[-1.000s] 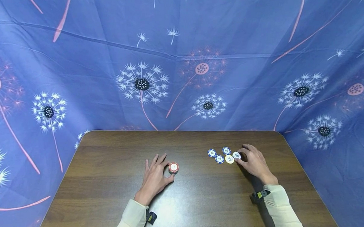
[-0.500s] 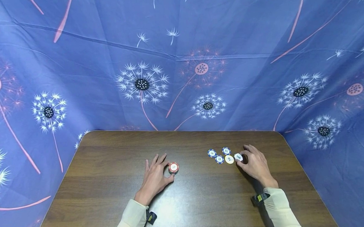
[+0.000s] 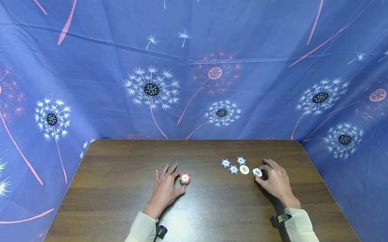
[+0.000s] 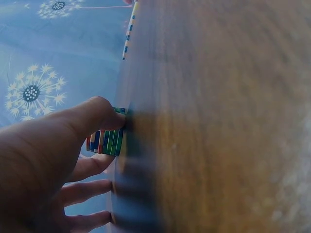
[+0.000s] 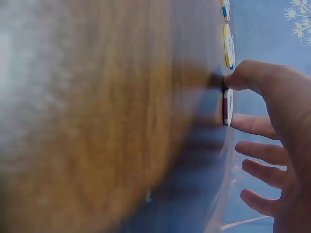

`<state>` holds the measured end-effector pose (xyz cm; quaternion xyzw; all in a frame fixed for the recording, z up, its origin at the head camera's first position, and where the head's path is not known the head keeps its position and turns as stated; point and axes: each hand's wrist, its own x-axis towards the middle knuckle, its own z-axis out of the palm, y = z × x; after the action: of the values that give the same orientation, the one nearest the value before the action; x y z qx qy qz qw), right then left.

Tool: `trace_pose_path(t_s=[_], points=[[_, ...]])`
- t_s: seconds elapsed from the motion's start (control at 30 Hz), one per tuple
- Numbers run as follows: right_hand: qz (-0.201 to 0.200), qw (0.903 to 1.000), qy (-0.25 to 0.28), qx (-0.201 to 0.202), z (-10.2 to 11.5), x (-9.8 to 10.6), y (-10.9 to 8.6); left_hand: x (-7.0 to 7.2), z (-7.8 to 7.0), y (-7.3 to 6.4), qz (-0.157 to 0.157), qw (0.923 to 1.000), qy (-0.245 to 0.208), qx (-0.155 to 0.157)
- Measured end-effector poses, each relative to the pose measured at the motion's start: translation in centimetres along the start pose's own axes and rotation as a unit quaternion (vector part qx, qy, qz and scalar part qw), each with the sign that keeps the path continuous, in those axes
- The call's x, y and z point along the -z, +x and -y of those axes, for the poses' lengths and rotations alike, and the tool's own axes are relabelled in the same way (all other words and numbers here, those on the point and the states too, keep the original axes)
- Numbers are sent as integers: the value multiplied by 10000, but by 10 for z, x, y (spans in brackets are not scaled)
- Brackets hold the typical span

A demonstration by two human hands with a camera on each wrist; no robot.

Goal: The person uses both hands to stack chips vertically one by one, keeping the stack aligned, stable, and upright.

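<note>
A short stack of poker chips (image 3: 185,178), topped by a red-rimmed one, stands at the middle of the table. My left hand (image 3: 165,189) holds it between thumb and index finger, the other fingers spread. Red, blue and green edges show along the stack (image 4: 112,141) in the left wrist view. Farther right, my right hand (image 3: 276,180) pinches a white-faced poker chip (image 3: 257,172) marked 500 by its edge, close to the tabletop. Its dark edge (image 5: 225,108) shows between thumb and index finger in the right wrist view.
Left of the right hand lie a yellow-rimmed poker chip (image 3: 244,169) and several blue-rimmed chips (image 3: 234,169) marked 10. They are flat on the wooden table (image 3: 124,159). A blue dandelion-print cloth (image 3: 179,78) hangs behind the table and at both sides.
My right hand has drawn the white-faced poker chip right and toward me, opening a gap from the yellow-rimmed chip. The left hand and its stack have stayed put.
</note>
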<state>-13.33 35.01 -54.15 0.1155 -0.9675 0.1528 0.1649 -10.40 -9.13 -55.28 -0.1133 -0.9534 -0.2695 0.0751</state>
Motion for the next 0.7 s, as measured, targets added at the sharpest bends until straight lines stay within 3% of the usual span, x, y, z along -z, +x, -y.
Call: trace_pose_path(t_s=[0.37, 0.7], points=[[-148, 9996, -50, 221, 18, 4, -19, 1, 0, 0, -24, 10000, 4, -18], [-97, 9971, 180, 736, 64, 1, -25, 1, 0, 0, -59, 10000, 39, -55]])
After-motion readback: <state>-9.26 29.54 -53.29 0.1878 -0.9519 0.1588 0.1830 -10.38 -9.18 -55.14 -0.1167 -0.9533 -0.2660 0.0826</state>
